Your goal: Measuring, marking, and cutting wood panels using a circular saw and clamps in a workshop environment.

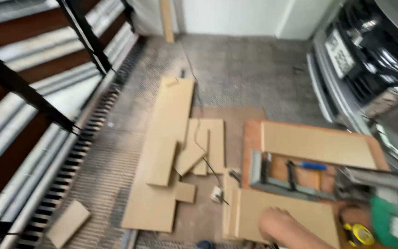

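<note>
Grip-wise, can't tell: only one hand (284,226) shows, blurry, resting on the MDF panel (282,214) lying on the bench (253,138) near a green power saw (390,221). I'd press that panel flat, fingers away from the saw.

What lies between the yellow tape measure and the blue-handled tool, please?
In the head view, a tan board lies between the tape measure and the blue-handled tool.
</note>
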